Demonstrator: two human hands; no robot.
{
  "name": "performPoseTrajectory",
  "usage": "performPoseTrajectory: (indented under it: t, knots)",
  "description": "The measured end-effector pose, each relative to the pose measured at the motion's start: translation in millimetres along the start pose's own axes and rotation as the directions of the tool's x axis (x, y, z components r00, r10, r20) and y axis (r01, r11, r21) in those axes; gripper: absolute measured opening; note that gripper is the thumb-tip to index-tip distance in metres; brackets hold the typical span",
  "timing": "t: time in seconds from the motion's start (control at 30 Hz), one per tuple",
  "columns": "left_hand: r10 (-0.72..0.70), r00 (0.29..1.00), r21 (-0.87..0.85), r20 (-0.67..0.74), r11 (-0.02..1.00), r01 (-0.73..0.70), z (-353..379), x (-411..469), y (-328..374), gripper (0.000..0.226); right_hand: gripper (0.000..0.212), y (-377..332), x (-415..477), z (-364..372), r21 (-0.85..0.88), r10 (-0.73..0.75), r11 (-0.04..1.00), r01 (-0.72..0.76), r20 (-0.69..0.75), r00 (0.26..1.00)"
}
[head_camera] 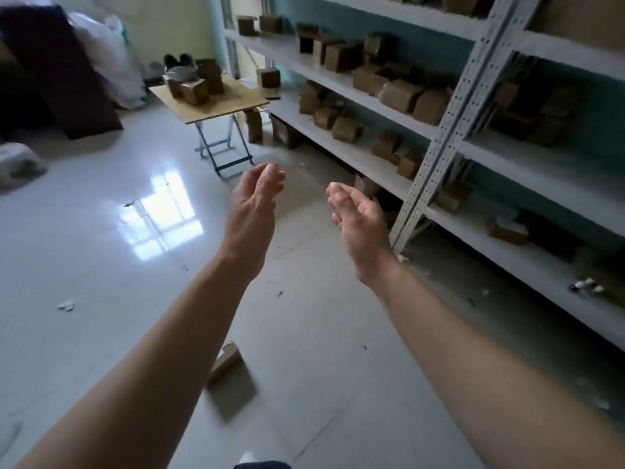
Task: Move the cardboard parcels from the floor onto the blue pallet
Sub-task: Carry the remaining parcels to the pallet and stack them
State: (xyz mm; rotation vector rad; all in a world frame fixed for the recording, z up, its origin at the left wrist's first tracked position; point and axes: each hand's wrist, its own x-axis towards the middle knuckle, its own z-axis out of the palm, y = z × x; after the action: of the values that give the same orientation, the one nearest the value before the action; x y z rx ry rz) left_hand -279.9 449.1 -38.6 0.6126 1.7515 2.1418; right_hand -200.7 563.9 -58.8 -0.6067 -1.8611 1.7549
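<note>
Cardboard parcel (233,377) is seen lying on the grey floor (101,265) at six o'clock, under the left forearm, touched by neither hand. Left hand (252,211) and right hand (358,218) are held out empty, palms facing, fingers loosely straight. Shelved parcels (399,94) are kept on the white rack (470,110) at two o'clock; table parcels (192,89) are piled on the folding table (233,103) at eleven o'clock

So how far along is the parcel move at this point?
Nothing visibly done: no blue pallet is in this view. In hand: nothing; the left hand and right hand are both open and empty. Left: at least one cardboard parcel lies on the floor.
</note>
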Motion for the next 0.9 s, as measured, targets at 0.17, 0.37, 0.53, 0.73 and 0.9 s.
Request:
performPoseTrajectory:
  t: [0.17,0.37,0.53,0.73,0.9]
  knots:
    - [-0.072,0.970,-0.017,-0.234,0.997,0.070,-106.8,21.3,-11.8,0.020,0.029,21.7,29.6,108.4,0.036,0.054,0.998,-0.060,0.167,0.985]
    - [-0.147,0.878,-0.020,-0.455,0.988,0.155,-200.8,27.4,-35.1,0.027,0.032,49.8,48.5,209.1,0.022,0.163,0.983,-0.183,0.362,0.918]
    - [-0.231,0.768,-0.040,-0.598,0.965,0.259,-242.2,38.1,-69.0,0.028,0.038,79.6,65.7,254.9,-0.067,0.261,0.963,-0.262,0.476,0.840]
    - [-0.303,0.612,-0.109,-0.730,0.936,0.333,-264.9,66.8,-127.1,0.026,0.039,124.1,112.8,288.8,-0.234,0.376,0.927,-0.294,0.547,0.748]
    - [-0.356,0.459,-0.167,-0.814,0.900,0.402,-283.7,85.2,-206.1,0.021,0.035,188.9,151.4,314.3,-0.380,0.482,0.872,-0.309,0.557,0.676]
